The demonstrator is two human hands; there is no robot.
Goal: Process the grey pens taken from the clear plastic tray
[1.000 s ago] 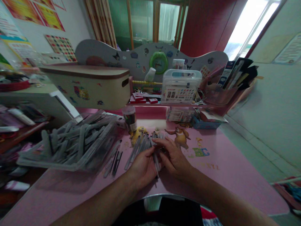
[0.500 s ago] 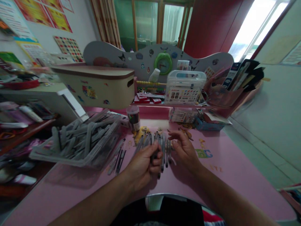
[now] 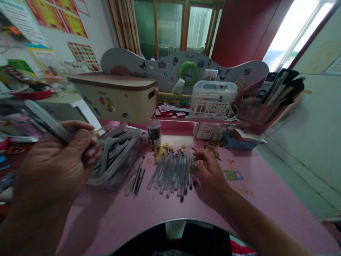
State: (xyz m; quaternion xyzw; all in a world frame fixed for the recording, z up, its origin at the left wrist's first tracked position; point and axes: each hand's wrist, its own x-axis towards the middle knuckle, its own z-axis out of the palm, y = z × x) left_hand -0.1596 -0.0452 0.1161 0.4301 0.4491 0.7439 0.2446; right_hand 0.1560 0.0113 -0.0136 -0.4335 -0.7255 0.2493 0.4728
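Left hand now lifted near left, fingers pinching pens; right hand stays right of pen row, half-curled, grip unclear; desk reads "XYZ".

1. The left hand hides part of the clear bin.
2. Its pens are blurred, their number unclear.
3. Whether the right hand touches the pen row cannot be told.
4. Print on the far case is too small.
5. The top edge cuts the left posters.
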